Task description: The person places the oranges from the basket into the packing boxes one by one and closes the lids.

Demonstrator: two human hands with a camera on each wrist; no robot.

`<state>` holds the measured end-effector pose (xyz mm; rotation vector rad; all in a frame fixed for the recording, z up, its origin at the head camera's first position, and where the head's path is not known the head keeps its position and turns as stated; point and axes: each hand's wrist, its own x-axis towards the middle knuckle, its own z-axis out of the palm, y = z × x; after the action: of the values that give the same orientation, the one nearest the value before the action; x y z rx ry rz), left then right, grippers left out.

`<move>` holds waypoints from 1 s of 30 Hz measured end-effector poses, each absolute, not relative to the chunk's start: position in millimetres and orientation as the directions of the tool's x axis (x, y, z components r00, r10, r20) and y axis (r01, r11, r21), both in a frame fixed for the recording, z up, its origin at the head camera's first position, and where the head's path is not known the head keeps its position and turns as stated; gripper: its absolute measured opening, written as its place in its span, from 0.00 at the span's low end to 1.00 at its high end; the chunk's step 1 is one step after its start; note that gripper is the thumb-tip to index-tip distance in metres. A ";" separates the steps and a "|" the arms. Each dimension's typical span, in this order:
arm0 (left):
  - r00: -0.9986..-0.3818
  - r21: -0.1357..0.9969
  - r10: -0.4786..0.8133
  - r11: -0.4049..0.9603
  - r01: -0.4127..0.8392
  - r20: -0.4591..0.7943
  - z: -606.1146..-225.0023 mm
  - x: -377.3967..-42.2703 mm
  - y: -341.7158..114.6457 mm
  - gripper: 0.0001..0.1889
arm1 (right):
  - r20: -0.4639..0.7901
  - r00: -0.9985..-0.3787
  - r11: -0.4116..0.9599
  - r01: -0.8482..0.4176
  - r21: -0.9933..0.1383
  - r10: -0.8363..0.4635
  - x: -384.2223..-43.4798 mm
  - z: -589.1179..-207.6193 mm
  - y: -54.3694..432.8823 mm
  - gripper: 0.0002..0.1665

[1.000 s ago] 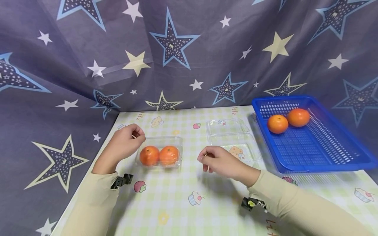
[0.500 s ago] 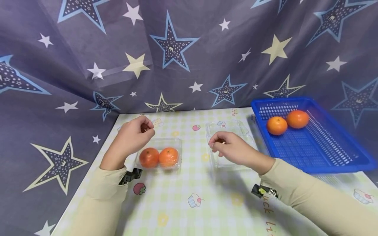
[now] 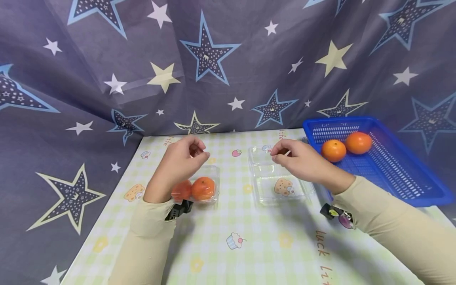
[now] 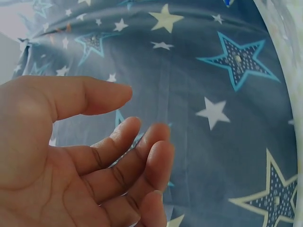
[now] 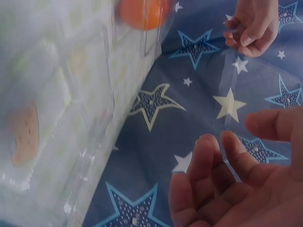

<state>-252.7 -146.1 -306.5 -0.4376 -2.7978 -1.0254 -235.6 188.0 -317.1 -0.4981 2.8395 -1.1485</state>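
My left hand [image 3: 181,162] hovers over the left clear plastic clamshell box [image 3: 213,170], fingers loosely curved with nothing between them. Two orange fruits [image 3: 203,188] sit side by side in that box, the left one partly hidden by my wrist. Above the right clamshell box [image 3: 263,194], which lies unfolded with its lid toward the back, hangs my right hand [image 3: 299,160]. Its fingers are relaxed and hold nothing. In the left wrist view a gap shows between thumb and fingertips [image 4: 156,132]; the right wrist view shows the same of the right hand [image 5: 232,170].
A blue plastic basket [image 3: 392,154] stands at the right, with two more orange fruits [image 3: 358,143] toward its back left. The table wears a green checked cloth [image 3: 199,241]. A dark star-patterned curtain [image 3: 228,59] hangs behind and to the left.
Both hands have moved back and to the right, the left across its box, the right from in front of the open box to over its lid. The fruits and boxes stay put.
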 end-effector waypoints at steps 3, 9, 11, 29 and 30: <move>-0.947 0.629 0.229 0.709 0.320 0.224 -308.4 -251.2 -137.9 0.09 | 0.087 -0.951 0.698 -0.278 -0.660 -0.297 -237.6 -312.3 194.8 0.09; -0.940 0.647 0.235 0.682 0.340 0.246 -315.6 -248.7 -123.9 0.09 | 0.112 -0.954 0.714 -0.283 -0.641 -0.278 -242.3 -305.1 206.7 0.09; -0.939 0.649 0.236 0.678 0.344 0.252 -318.7 -248.3 -119.6 0.09 | 0.110 -0.955 0.717 -0.280 -0.639 -0.275 -244.5 -304.7 211.3 0.09; -0.941 0.613 0.226 0.715 0.337 0.254 -338.2 -253.6 -106.1 0.09 | 0.108 -0.986 0.766 -0.169 -0.621 -0.130 -256.5 -312.4 249.4 0.12; -0.937 0.611 0.229 0.713 0.345 0.262 -338.2 -253.8 -106.6 0.10 | 0.109 -0.987 0.768 -0.163 -0.619 -0.122 -257.7 -313.2 251.4 0.12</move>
<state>-253.8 -106.6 -338.2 -0.4647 -2.7498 -1.0313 -257.7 251.4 -313.2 -0.2435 3.0125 -1.0632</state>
